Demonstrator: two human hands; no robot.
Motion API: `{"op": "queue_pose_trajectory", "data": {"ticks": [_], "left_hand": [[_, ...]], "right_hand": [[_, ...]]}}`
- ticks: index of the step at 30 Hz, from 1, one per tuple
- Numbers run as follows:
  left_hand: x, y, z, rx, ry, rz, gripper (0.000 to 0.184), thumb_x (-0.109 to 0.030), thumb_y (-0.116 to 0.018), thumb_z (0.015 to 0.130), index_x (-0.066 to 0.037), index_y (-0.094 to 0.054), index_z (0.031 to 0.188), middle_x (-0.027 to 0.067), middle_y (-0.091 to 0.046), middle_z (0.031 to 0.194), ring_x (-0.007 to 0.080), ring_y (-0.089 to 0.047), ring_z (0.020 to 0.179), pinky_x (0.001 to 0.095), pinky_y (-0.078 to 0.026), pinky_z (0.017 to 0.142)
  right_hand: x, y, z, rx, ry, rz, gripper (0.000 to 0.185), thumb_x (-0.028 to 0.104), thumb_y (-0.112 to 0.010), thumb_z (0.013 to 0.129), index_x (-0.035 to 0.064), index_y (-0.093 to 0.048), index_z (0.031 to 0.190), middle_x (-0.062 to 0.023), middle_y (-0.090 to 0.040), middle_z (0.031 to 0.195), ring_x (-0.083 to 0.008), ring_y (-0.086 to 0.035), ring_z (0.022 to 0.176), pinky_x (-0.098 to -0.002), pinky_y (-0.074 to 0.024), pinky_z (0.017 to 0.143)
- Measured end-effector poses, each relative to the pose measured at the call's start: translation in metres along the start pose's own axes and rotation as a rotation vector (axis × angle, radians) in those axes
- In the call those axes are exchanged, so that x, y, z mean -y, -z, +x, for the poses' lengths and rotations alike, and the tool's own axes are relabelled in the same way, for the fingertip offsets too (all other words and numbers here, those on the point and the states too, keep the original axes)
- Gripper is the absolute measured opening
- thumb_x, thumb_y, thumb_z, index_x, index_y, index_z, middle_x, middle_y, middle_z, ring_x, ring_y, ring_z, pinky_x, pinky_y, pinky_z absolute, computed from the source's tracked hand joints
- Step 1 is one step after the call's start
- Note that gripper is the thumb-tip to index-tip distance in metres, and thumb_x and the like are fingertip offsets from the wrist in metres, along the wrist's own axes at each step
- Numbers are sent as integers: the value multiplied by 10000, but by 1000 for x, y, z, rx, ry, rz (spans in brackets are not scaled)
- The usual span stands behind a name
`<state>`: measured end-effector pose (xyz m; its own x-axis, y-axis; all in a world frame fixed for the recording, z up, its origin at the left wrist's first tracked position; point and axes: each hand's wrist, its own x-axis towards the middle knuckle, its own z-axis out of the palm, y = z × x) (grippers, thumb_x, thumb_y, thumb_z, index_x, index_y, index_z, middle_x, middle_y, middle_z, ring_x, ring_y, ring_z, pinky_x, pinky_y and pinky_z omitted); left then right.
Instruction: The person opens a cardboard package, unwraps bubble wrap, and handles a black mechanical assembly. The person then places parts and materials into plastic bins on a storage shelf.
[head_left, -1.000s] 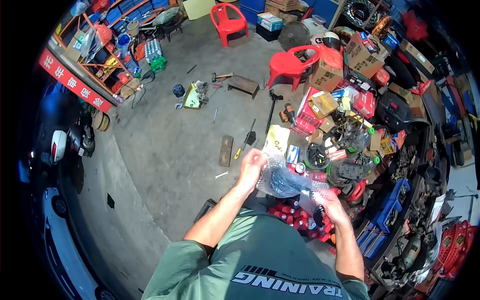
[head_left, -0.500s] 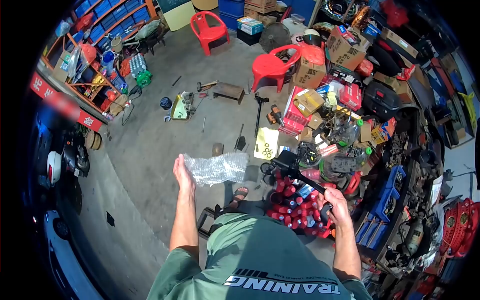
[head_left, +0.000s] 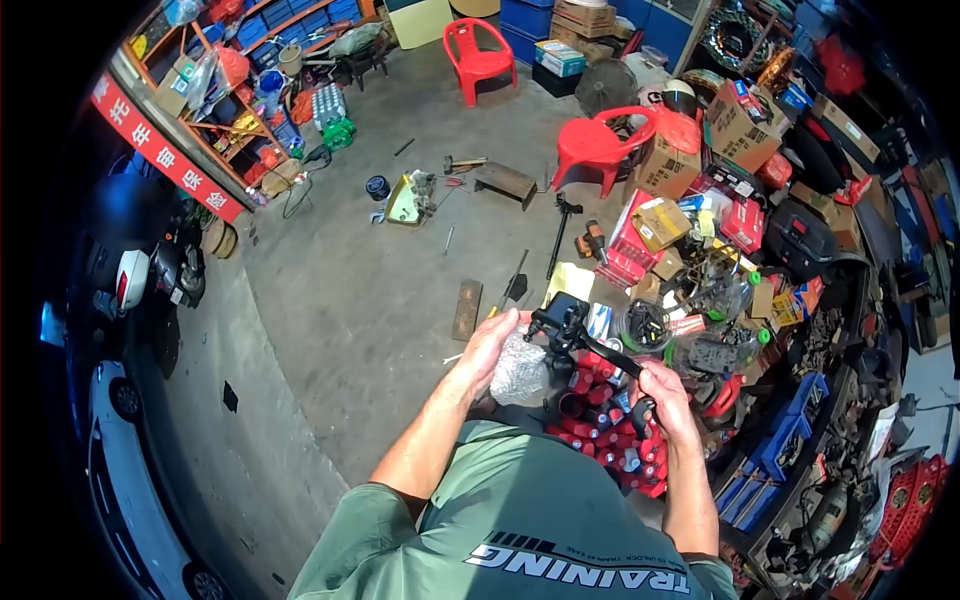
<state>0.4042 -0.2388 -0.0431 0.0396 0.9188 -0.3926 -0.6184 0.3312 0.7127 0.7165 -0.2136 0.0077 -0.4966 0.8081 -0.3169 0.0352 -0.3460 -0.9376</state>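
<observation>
A black lever assembly (head_left: pixel 565 318) with a square reservoir-like block and a long curved lever is out of its wrap. My right hand (head_left: pixel 664 392) is closed round its lever end. My left hand (head_left: pixel 492 350) is at the other end, beside the block, with crumpled bubble wrap (head_left: pixel 519 370) hanging under its palm and fingers. Whether the left fingertips also touch the black part cannot be made out. Below the part lie many red bottles (head_left: pixel 600 400). A yellow sheet (head_left: pixel 568 283) lies on the floor just beyond it.
Ahead on the floor are a wooden block (head_left: pixel 467 310), a small bench (head_left: pixel 505 182), a tray of parts (head_left: pixel 408 200) and an orange drill (head_left: pixel 592 240). Red chairs (head_left: pixel 590 140) stand farther back. Boxes and a blue bin (head_left: pixel 790 435) crowd the right side.
The black part has come out of the bubble wrap. My left hand, spread out left with the wrap half a second ago, has moved right to the part, and the wrap is now bunched up.
</observation>
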Motion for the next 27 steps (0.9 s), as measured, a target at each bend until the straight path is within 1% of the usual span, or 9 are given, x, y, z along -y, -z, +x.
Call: {"op": "queue_pose_trajectory", "data": {"ticks": [2, 4, 5, 9, 11, 14, 21, 24, 27], "left_hand": [[3, 1, 1, 73, 0, -36, 324, -293, -583, 973, -29, -641, 1151, 35, -684, 1019, 126, -619, 960, 287, -503, 848], [12, 8, 6, 65, -90, 134, 328, -249, -537, 996, -7, -639, 1192, 34, -683, 1070, 127, -592, 1030, 285, -425, 961], [17, 11, 9, 58, -89, 137, 302, -217, -541, 993, -13, -639, 1193, 24, -679, 1071, 119, -590, 1027, 282, -421, 966], [31, 17, 14, 46, -82, 107, 290, -206, -546, 989, -21, -638, 1192, 17, -677, 1074, 115, -587, 1027, 281, -420, 964], [39, 21, 17, 23, -39, 34, 259, -183, -566, 982, -26, -638, 1174, 31, -681, 1064, 121, -620, 982, 284, -489, 890], [52, 28, 23, 11, -16, 42, 272, -181, -566, 979, -25, -632, 1192, 37, -681, 1080, 133, -626, 998, 293, -497, 895], [56, 22, 22, -36, -7, 56, 202, -206, -625, 941, -73, -668, 1087, -25, -668, 978, 81, -568, 935, 246, -423, 878], [56, 24, 23, -10, -10, 53, 178, -196, -599, 957, -71, -650, 1074, -33, -650, 1014, 78, -554, 986, 252, -396, 932], [49, 20, 19, 11, -20, 50, 166, -213, -613, 954, -78, -646, 1046, -37, -646, 984, 79, -558, 960, 257, -403, 921]], "right_hand": [[-8, 0, 5, -34, 10, -127, 343, 340, -535, 995, 35, -619, 861, -2, -596, 665, -28, -464, 496, -173, -338, 444], [-13, 3, 8, -20, -37, -117, 304, 299, -541, 998, 22, -632, 912, 7, -588, 692, -41, -483, 538, -187, -371, 490], [-21, 6, 12, -41, 13, -183, 289, 276, -538, 998, 15, -630, 914, 7, -584, 702, -56, -493, 553, -201, -387, 515], [-9, -3, 12, -37, 46, -395, 246, 190, -510, 989, -6, -610, 879, 1, -579, 728, -98, -536, 605, -247, -432, 594], [0, -12, 11, -58, 19, -422, 231, 162, -500, 975, -8, -604, 858, -4, -582, 726, -103, -549, 614, -256, -440, 600], [14, -23, 11, -88, -10, -501, 206, 117, -491, 949, -11, -594, 825, -16, -587, 723, -113, -572, 632, -272, -453, 613], [38, -39, 7, -91, -31, -618, 182, 90, -504, 928, -17, -591, 809, -33, -599, 718, -122, -600, 665, -278, -466, 639], [25, -31, 11, -76, -24, -578, 176, 90, -505, 929, -21, -597, 827, -41, -612, 735, -124, -605, 679, -281, -473, 656], [10, -20, 13, -64, -30, -510, 170, 89, -504, 931, -23, -600, 847, -50, -622, 762, -126, -604, 676, -282, -478, 663]]}}
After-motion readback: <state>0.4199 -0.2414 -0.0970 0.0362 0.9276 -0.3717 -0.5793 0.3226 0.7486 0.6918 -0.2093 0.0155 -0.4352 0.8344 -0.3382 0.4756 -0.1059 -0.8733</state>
